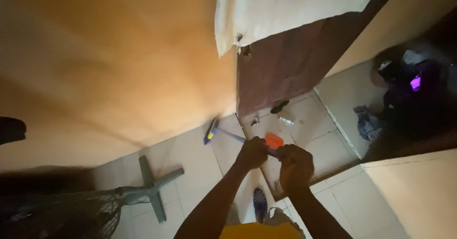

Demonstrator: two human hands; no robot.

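Both my hands grip the long handle of a floor brush [223,133]. My left hand [252,152] holds the grey shaft further down, my right hand [295,165] holds it nearer my body, by an orange part [273,140] of the handle. The brush head [211,131], blue with a yellow spot, rests on the tiled floor where it meets the orange wall [119,68]. My foot in a dark sandal [260,203] shows below my arms.
A dark brown door [285,63] stands open ahead, with a pale cloth [285,6] hanging over it. Small bits of litter [281,115] lie on the tiles by the door. A toppled fan with a cross base [152,186] lies at left. Dark bags [409,87] and a rag [366,122] sit at right.
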